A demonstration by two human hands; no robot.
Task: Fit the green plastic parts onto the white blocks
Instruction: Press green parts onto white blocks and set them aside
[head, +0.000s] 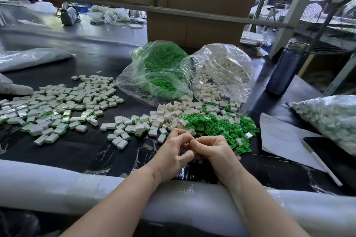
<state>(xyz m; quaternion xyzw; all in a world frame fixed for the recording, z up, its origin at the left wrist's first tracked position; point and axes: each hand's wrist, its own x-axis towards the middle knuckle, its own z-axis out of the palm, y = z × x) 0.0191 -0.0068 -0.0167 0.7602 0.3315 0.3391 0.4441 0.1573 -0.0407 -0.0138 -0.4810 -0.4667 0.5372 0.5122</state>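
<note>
While both wrists rest on a padded table edge (57,184), the left hand (171,158) and right hand (215,152) curl fingertip to fingertip, apparently pressing a piece together; what they pinch is hidden. Loose green parts (217,125) and white blocks (169,115) lie just beyond on the black worktop (92,140), finished blocks (57,102) at left. Next comes another pair. Cartons (192,5) stand behind.
</note>
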